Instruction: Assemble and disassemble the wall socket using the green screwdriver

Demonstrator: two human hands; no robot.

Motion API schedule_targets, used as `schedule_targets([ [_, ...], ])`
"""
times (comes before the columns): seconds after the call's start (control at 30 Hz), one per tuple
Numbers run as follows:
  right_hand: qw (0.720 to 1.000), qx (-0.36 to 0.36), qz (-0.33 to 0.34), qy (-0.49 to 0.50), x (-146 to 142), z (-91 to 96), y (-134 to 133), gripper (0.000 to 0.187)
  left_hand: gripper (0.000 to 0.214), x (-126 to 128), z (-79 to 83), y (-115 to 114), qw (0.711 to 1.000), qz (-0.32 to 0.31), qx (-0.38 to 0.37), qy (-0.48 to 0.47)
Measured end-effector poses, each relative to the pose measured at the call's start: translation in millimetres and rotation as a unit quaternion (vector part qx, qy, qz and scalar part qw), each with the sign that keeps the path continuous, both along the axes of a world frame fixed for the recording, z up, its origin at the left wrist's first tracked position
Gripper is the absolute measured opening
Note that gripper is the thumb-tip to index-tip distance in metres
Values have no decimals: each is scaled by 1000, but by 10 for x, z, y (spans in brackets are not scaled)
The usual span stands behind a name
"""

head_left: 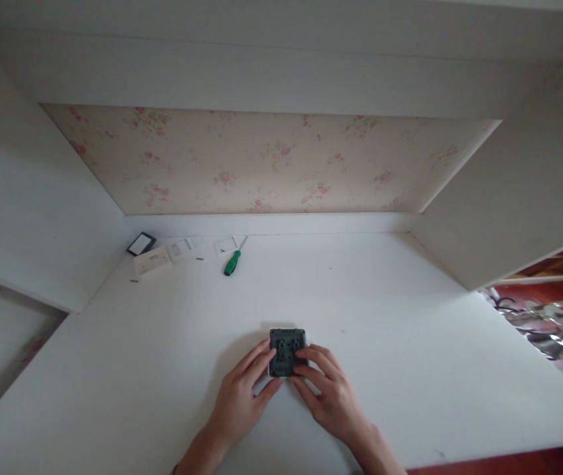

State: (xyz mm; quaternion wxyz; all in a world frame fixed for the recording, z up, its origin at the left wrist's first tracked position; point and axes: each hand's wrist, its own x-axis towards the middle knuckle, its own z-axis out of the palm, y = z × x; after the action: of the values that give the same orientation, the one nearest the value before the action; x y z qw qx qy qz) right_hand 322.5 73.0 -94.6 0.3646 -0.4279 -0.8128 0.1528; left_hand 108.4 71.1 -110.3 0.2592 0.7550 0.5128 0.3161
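Note:
A square wall switch (288,351) with a dark grey moulded face and a thin white edge is held just above or on the white tabletop. My left hand (242,399) grips its left side, fingertips along the edge and thumb at the lower corner. On the right side, fingers of my right hand (333,396) rest on the dark face, while the thumb is at the bottom edge. Its underside is hidden from me.
Toward the back lies a green-handled screwdriver (232,262). Left of it are white plastic frames (181,247), a white rectangular plate (152,260), a dark square piece with a white centre (141,243) and small dark strips (200,258). White panels and a floral wall (276,158) enclose the table.

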Motion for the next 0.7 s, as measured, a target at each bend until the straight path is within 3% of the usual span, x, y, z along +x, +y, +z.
schedule_targets([
  [0.07,999,-31,-14,-2,27,2,30,27,55,-15,51,53,999,-15,-41,-8],
  [0.13,997,-81,-11,-12,76,8,77,50,67,-34,107,132,996,-38,-75,-2],
  [0.23,989,-142,11,-29,163,18,152,71,77,-62,182,263,993,-80,-79,29],
  [0.43,987,-161,20,-10,230,-3,199,66,77,-78,247,367,991,-107,-75,29],
  [0.7,991,-133,24,-19,212,-42,190,63,73,-90,201,364,989,-111,-93,25],
])
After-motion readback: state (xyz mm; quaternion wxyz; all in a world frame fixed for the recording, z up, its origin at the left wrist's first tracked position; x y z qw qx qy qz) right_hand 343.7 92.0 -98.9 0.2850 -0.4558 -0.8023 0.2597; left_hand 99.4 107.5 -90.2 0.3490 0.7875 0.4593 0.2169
